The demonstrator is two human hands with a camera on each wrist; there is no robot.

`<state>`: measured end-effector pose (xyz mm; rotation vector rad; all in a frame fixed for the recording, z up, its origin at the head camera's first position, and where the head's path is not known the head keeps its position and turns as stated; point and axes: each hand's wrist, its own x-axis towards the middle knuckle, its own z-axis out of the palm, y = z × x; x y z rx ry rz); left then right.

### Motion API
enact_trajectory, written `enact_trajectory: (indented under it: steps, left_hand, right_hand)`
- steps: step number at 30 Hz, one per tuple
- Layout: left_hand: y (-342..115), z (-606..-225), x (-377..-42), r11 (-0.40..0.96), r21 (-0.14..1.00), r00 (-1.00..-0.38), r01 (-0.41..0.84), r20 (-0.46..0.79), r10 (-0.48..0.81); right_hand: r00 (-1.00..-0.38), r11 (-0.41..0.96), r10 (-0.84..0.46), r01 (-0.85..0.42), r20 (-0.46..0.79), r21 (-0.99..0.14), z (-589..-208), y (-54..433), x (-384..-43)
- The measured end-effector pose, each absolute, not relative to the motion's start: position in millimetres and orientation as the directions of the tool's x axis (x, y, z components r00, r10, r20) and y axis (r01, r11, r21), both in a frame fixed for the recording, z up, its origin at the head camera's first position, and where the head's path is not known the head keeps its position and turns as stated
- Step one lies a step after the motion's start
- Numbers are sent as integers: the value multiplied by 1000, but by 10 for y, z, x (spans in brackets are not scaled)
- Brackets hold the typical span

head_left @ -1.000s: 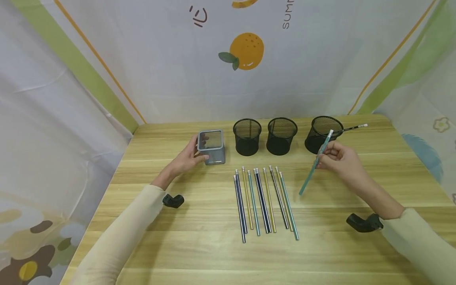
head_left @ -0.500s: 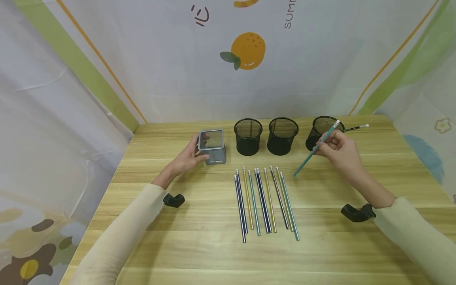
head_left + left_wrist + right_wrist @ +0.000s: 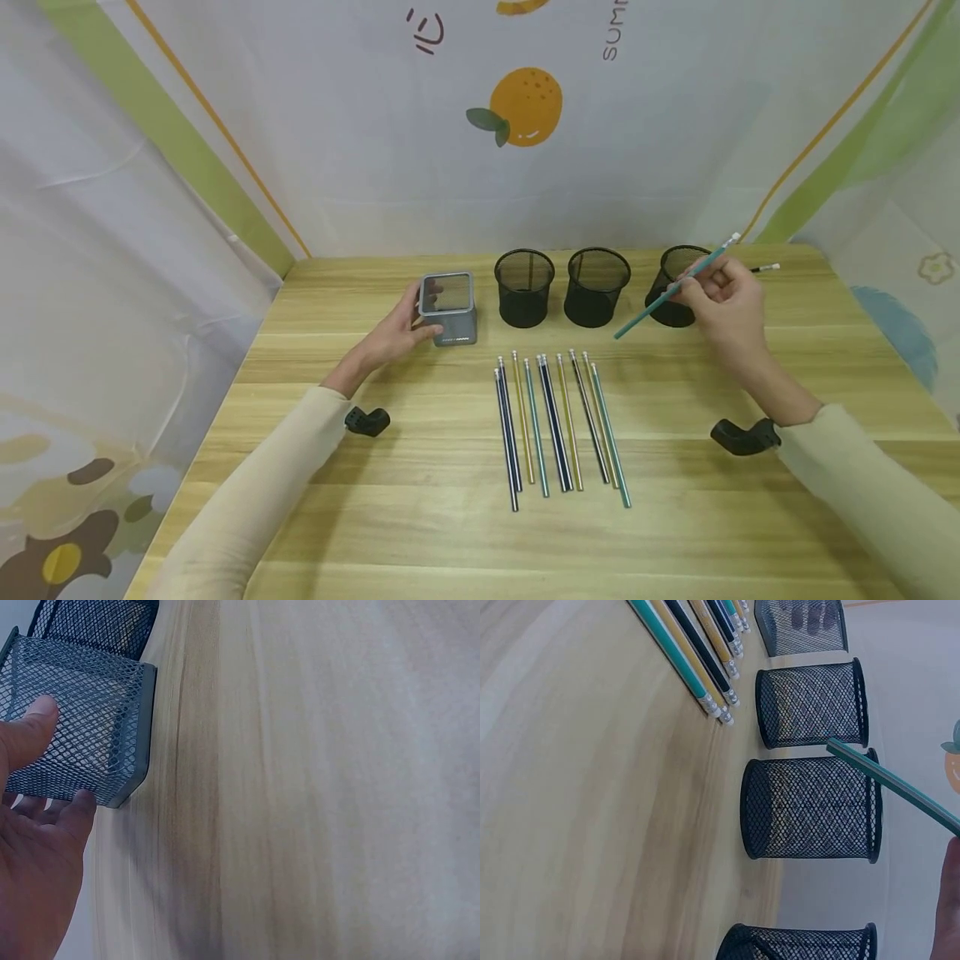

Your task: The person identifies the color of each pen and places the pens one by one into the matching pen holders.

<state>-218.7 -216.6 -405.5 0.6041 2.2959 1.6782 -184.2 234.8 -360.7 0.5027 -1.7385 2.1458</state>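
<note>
Okay, far left first: left sleeve point(image 3: 262, 492), cream, black wrist mount point(image 3: 367, 422) at its cuff. Left hand point(image 3: 393, 335) grasps grey cup point(image 3: 456, 327) from the left: thumb on the near face, fingers round the other side. Cup's square, mesh, upright, mouth up, leftmost of the line of cups at the far part of the table point(image 3: 375, 517).

Next right, left black cup point(image 3: 523, 308), round mesh, upright. On the near side of the cups, ten pencils point(image 3: 554, 423) lie side by side on the wood, white erasers pointing far. Left to right: navy, navy, yellow, teal, navy, navy, yellow, black, yellow, teal.

Then middle black cup point(image 3: 590, 307), also upright, just beside the left black one.

Teal pencil point(image 3: 649, 309) is off the table, tilted: eraser up and right, other end down and left. It crosses in front of right black cup point(image 3: 673, 317) in the head view. Right hand point(image 3: 727, 308) pinches it between thumb and fingers, covering part of that cup.

Eraser end of a black pencil point(image 3: 767, 268) shows right of that hand; rest hidden there. Right sleeve point(image 3: 862, 483) ends the scene.
</note>
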Motion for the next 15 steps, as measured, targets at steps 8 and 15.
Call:
enact_trajectory:
  steps: [8, 15]
  left_hand:
    - [-2160, -4056, -2195, 242, 949, -884, 201, 69, 462]
    - [-2153, -4055, -2186, 246, 948, -886, 202, 70, 459]
  right_hand:
    - [-847, -259, 68, -526, 527, -810, -3514, 2381, -1908]
    - [-825, -196, 87, -564, 559, -802, -3392, 2368, -1975]
